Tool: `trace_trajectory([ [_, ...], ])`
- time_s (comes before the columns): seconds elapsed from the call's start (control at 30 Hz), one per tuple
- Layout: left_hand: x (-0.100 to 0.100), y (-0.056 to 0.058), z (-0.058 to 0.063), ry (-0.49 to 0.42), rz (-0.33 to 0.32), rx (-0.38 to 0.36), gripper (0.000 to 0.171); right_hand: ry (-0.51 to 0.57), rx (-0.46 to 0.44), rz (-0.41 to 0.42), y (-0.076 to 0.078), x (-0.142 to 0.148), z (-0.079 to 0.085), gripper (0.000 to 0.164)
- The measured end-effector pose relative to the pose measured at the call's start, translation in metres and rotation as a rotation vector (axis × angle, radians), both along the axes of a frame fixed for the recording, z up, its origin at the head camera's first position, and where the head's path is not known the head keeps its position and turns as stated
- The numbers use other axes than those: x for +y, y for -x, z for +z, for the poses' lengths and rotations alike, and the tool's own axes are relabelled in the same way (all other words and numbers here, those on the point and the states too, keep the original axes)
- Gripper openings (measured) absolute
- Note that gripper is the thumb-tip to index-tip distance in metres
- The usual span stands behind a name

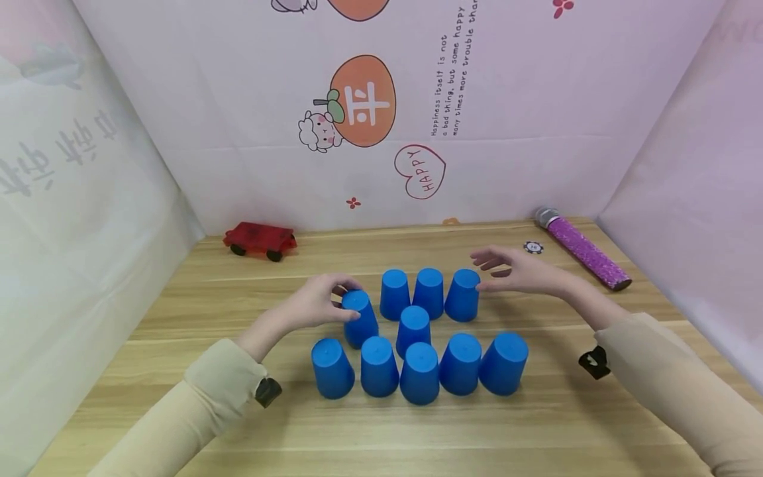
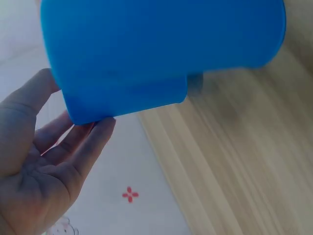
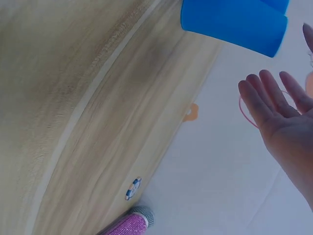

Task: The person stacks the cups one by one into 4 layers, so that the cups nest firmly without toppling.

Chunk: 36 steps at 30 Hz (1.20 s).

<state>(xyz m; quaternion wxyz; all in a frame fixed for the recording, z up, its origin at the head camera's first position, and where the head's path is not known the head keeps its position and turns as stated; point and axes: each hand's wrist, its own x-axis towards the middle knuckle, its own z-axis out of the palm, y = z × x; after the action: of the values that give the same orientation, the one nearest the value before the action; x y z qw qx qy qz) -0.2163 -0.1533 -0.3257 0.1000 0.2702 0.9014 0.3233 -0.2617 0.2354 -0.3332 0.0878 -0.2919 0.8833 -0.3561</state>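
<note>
Several blue plastic cups stand upside down on the table. My left hand [image 1: 316, 303] grips a blue cup [image 1: 361, 326] near its upturned base, thumb on the near side and fingers around the far side. In the left wrist view the fingers [image 2: 93, 147] reach that cup's lower edge, while a closer cup covers much of it. My right hand [image 1: 520, 270] hovers with fingers extended beside the rear right cup [image 1: 462, 301], its thumb overlapping that cup's edge in the head view. The right wrist view has the palm [image 3: 288, 125] apart from the cup [image 3: 234, 24].
A front row of cups [image 1: 420, 381] lies nearest me, with one cup [image 1: 413, 331] behind its middle and a short row [image 1: 428, 295] farther back. A red toy car [image 1: 260, 240], a poker chip [image 1: 533, 247] and a purple microphone [image 1: 587, 248] lie near the back cloth wall [image 1: 268, 179].
</note>
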Motion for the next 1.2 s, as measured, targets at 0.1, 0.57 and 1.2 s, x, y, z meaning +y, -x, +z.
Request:
trace_trajectory([
  [0.1,-0.006,0.006,0.0,0.017,0.03,0.0,0.041,0.023,0.019,-0.035,-0.01,0.006,0.004,0.052],
  [0.57,-0.009,0.026,-0.001,0.054,0.129,0.003,0.047,0.064,0.09,-0.147,-0.069,0.022,0.009,0.036],
  [1.2,0.002,0.04,-0.009,0.043,0.14,-0.001,0.045,0.122,0.029,-0.205,-0.123,0.033,-0.007,0.039],
])
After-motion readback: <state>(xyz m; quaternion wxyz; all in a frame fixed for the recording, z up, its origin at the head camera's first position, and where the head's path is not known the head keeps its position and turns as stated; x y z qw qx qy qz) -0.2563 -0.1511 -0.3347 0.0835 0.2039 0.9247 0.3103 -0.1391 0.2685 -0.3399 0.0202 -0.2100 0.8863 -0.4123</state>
